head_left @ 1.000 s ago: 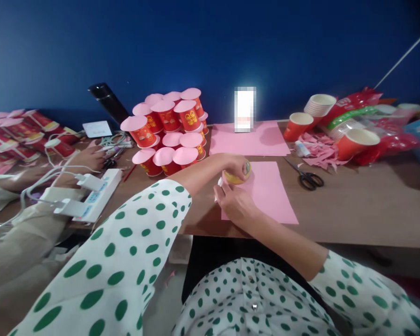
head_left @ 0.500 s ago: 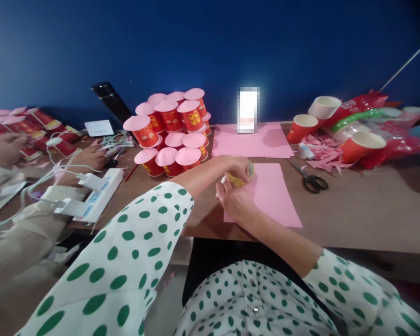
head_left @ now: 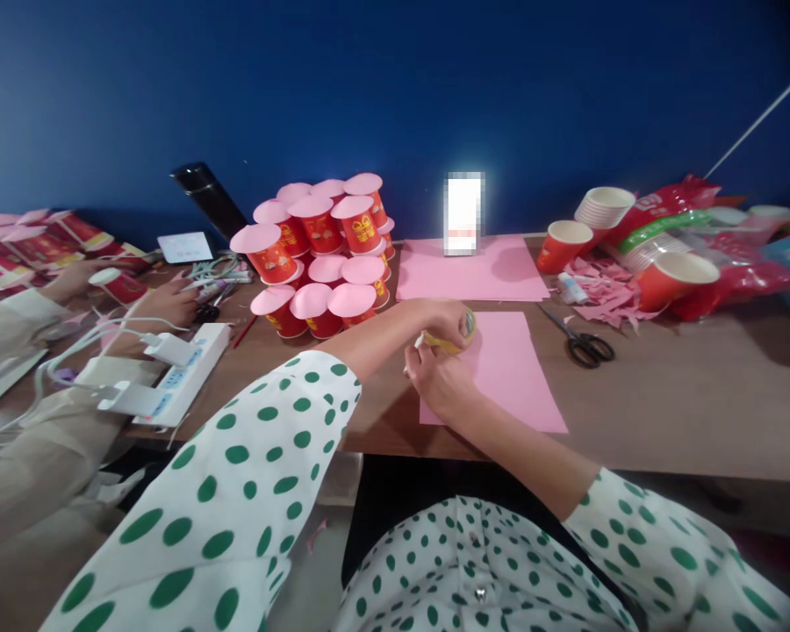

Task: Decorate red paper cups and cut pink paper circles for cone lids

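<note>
My left hand (head_left: 442, 320) reaches across from the left, its fingers closed over a roll of yellow tape (head_left: 448, 346) above a pink paper sheet (head_left: 510, 369). Just below it, my right hand (head_left: 440, 379) is closed, its fingertips close against the tape's near-left side. Small white bits of something show at the right hand's fingers; what it is stays hidden. The tape and both hands cover the sheet's upper left part.
Red paper cups with pink discs (head_left: 312, 300) stand stacked left of my arms. Behind are more pink sheets (head_left: 421, 272) and a bright phone (head_left: 463, 211). Scissors (head_left: 587, 347), paper scraps (head_left: 615, 290) and cups (head_left: 675, 279) lie right. A co-worker's hands (head_left: 171, 303) and a power strip (head_left: 188, 373) are left.
The whole view has shifted slightly. Both hands keep nearly the same place at the tape roll, and the co-worker's farther hand has moved a little.
</note>
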Available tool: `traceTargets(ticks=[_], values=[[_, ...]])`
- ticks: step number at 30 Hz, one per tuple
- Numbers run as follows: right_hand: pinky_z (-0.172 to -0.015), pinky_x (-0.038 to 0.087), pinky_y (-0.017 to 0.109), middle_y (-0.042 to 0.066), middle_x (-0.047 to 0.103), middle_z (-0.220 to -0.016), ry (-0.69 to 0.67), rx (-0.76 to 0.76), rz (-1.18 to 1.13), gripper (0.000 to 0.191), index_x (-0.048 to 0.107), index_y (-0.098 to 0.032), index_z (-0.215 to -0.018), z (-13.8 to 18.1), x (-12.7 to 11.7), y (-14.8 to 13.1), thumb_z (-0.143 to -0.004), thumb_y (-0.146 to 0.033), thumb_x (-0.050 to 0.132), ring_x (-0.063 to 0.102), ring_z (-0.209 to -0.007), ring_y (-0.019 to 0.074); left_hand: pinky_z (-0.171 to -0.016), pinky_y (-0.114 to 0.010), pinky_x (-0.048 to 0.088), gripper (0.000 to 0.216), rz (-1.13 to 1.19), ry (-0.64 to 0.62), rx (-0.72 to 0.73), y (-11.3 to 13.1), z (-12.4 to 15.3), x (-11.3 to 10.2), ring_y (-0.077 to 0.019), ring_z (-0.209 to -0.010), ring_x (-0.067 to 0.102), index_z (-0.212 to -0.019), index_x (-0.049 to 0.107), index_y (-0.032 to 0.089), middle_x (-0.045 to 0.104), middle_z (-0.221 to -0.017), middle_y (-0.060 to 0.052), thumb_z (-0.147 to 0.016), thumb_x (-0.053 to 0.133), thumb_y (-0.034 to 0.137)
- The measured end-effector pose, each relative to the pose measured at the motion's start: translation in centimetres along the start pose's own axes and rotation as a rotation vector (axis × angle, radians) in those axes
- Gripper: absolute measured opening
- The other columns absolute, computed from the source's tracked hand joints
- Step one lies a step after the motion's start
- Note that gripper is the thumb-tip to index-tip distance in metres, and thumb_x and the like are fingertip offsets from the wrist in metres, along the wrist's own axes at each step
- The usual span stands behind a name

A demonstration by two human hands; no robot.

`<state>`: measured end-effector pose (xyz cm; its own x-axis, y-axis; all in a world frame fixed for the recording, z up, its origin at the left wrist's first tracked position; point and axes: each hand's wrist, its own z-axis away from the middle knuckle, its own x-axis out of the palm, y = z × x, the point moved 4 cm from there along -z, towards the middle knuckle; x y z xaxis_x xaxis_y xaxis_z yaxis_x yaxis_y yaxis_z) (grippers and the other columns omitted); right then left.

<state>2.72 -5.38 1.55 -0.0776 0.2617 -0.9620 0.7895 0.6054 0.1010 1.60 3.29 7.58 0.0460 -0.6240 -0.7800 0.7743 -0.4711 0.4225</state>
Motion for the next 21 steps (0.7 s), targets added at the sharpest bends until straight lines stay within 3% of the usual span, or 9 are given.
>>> traceTargets(ticks=[12,21], values=[[-0.064,0.047,0.033,0.017,0.062,-0.090,-0.023,0.012,0.044,0.031,0.057,-0.005,-0.107,-0.5,0.0,-0.5,-0.093,-0.013,0.030,0.059,-0.079,0.0237,-0.052,-0.025,0.026,0.021,-0.004,0.015,0.013,-1.0,-0.8,0.4,-0.0094,-0.052,0.032,-0.048,0.045,0.018,0.034,-0.048,0.005,-0.063,0.059,0.024],[-0.064,0.046,0.032,0.019,0.062,-0.098,-0.030,-0.010,-0.005,0.030,0.057,-0.009,-0.107,0.6,0.4,-0.2,-0.094,-0.021,0.032,0.059,-0.085,0.0257,-0.051,-0.026,0.024,0.026,0.006,-0.001,0.043,-1.4,-1.2,0.7,-0.0091,-0.052,0.029,-0.048,0.037,0.019,0.031,-0.050,0.005,-0.060,0.060,0.027]])
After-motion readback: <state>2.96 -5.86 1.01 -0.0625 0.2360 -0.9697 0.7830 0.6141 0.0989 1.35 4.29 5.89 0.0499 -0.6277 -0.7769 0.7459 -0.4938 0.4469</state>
